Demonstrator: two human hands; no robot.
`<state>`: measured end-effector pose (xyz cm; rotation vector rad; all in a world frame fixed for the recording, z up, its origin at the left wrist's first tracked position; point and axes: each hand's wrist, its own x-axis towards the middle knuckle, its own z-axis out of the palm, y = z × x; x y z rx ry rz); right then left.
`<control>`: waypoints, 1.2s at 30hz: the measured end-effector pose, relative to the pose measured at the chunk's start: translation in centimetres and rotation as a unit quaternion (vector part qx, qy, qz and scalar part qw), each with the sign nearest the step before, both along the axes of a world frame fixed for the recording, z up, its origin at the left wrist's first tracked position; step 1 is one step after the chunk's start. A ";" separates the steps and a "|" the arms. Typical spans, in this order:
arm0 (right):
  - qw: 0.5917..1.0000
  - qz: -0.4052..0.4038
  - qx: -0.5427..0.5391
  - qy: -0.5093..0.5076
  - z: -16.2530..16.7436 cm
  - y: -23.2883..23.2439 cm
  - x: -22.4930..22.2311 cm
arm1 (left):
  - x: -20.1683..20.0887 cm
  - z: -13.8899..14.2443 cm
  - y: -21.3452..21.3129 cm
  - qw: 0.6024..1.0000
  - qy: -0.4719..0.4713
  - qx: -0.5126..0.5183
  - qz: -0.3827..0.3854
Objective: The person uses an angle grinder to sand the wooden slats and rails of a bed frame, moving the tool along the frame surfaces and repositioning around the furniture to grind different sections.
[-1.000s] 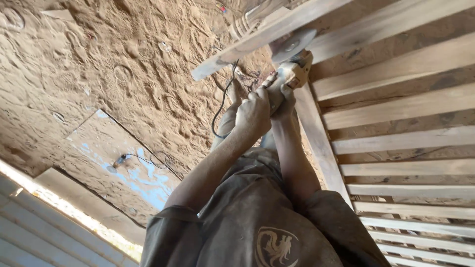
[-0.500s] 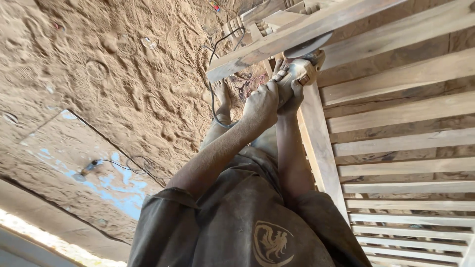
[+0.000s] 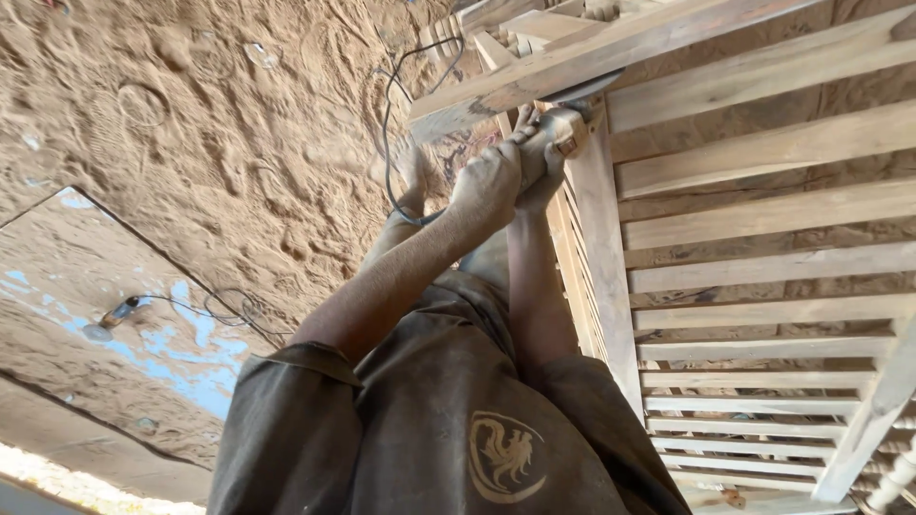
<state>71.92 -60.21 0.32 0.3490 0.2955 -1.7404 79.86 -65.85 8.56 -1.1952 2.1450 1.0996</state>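
Both of my hands grip a small handheld power sander (image 3: 565,126) with a round disc, pressed under a light wooden rail (image 3: 611,52) of a slatted wooden frame (image 3: 763,219). My left hand (image 3: 489,183) wraps the tool's body from the left. Behind it, my right hand (image 3: 546,167) is closed on the tool next to the frame's long side board (image 3: 601,277). A black cable (image 3: 389,124) loops from the tool over the sand.
Sandy ground (image 3: 239,143) full of footprints spreads to the left. A slab with blue paint patches (image 3: 162,353) lies at the lower left, with a thin cable and a small fitting (image 3: 122,311) on it. More wooden pieces (image 3: 496,24) stand at the top.
Both hands keep their hold on the sander under the rail. The view has swung, so the blue-patched slab sits lower and further left in the picture.
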 end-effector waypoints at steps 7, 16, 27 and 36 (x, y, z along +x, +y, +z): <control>0.999 0.053 0.006 0.000 0.6 0.5 3.9 | 4.6 -2.1 1.5 1.000 -0.016 0.000 0.010; 0.993 0.059 0.090 0.057 2.7 4.2 6.8 | 8.4 0.4 4.3 0.997 0.030 -0.014 0.069; 0.996 -0.001 0.067 0.057 -1.5 2.8 -1.7 | -1.5 0.5 2.0 1.000 -0.002 0.007 0.020; 0.993 -0.006 0.049 0.103 0.0 1.9 -1.1 | -0.4 0.7 1.4 1.000 -0.005 -0.002 0.003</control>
